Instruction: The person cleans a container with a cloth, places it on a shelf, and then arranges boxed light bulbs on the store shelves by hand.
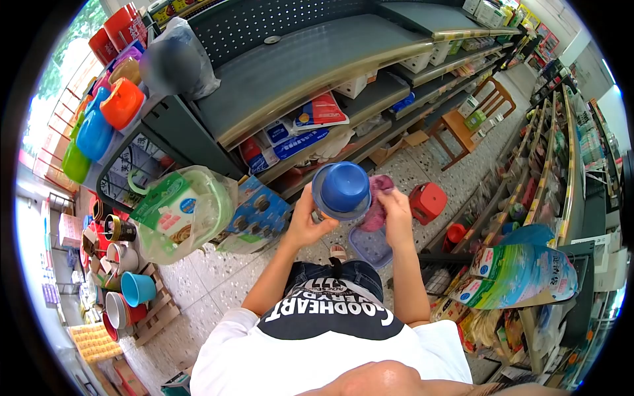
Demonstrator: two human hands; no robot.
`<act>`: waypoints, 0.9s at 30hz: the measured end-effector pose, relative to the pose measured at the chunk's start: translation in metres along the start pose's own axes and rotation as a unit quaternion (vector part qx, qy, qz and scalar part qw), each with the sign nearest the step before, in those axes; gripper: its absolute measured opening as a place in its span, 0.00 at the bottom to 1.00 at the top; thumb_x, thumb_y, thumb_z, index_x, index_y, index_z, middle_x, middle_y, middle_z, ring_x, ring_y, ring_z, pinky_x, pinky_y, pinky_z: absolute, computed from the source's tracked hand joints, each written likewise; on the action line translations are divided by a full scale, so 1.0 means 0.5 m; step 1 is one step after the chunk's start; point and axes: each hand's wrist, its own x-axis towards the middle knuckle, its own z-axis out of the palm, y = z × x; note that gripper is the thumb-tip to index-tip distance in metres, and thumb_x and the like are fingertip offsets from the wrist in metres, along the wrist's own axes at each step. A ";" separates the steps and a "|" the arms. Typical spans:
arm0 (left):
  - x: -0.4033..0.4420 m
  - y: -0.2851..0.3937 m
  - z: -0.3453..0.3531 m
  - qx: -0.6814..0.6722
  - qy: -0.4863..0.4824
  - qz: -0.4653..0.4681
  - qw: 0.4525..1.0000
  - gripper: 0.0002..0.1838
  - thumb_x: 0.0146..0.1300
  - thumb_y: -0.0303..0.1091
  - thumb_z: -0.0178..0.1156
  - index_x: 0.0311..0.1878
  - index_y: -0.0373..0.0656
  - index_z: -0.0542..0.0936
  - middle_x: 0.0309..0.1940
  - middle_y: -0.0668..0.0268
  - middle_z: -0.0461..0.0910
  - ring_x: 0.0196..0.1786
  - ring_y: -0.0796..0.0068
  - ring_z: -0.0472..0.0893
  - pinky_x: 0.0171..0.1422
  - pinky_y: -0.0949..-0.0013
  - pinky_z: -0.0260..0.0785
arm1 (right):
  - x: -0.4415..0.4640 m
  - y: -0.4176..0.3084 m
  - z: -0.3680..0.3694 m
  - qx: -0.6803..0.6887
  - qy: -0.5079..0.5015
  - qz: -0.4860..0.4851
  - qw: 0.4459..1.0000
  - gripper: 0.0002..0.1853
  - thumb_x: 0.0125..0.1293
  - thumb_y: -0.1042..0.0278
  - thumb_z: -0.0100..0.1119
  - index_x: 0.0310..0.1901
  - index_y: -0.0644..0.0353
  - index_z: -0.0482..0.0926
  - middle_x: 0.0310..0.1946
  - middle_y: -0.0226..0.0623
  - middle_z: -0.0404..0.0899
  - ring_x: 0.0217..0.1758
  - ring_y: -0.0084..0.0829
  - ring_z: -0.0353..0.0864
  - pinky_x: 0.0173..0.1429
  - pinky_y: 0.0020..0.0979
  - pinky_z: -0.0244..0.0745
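A blue plastic cup-like container (345, 187) with a wide grey-blue rim is held up in front of my body, its closed end toward the camera. My left hand (305, 221) grips it by the rim on the left side, thumb across the lower edge. My right hand (396, 210) is closed on a crumpled pinkish-purple cloth (376, 204), which lies against the container's right side. Below, a bluish plastic basin (371, 247) stands on the floor, partly hidden by my right forearm.
A dark shelf (310, 59) with packaged goods below runs ahead. A red stool (428, 202) and a wooden chair (462, 129) stand on the floor to the right. Packaged plastic tubs (188, 211) are at the left, and stocked shelving (528, 185) lines the right.
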 end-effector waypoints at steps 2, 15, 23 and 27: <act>-0.001 -0.007 -0.018 0.041 0.008 0.006 0.999 0.49 0.52 0.54 0.75 0.70 0.38 0.62 0.62 0.60 0.71 0.62 0.68 0.72 0.67 0.62 0.63 | -0.005 0.006 -0.030 0.019 0.059 0.002 0.998 0.11 0.69 0.73 0.53 0.50 0.64 0.81 0.42 0.26 0.81 0.45 0.18 0.76 0.55 0.21 0.67; 0.014 0.057 0.002 0.171 0.054 0.024 0.984 0.52 0.48 0.37 0.76 0.75 0.41 0.57 0.61 0.56 0.72 0.64 0.60 0.74 0.68 0.59 0.65 | -0.034 -0.100 0.021 -0.263 0.007 -0.298 0.918 0.11 0.66 0.69 0.57 0.45 0.67 0.81 0.51 0.42 0.76 0.51 0.36 0.76 0.54 0.33 0.71; 0.017 0.071 0.000 0.343 0.058 0.070 0.935 0.55 0.44 0.35 0.76 0.76 0.41 0.57 0.52 0.52 0.72 0.54 0.55 0.77 0.57 0.60 0.71 | -0.042 -0.084 0.042 -0.415 -0.047 -0.423 0.804 0.14 0.42 0.74 0.60 0.35 0.66 0.81 0.42 0.44 0.79 0.45 0.47 0.76 0.50 0.41 0.73; 0.015 0.077 0.002 0.368 0.057 0.082 0.925 0.54 0.44 0.35 0.76 0.75 0.41 0.59 0.50 0.53 0.71 0.51 0.53 0.77 0.52 0.59 0.72 | -0.031 -0.086 0.039 -0.376 -0.026 -0.376 0.847 0.13 0.46 0.76 0.60 0.37 0.66 0.81 0.41 0.44 0.79 0.45 0.47 0.76 0.51 0.40 0.72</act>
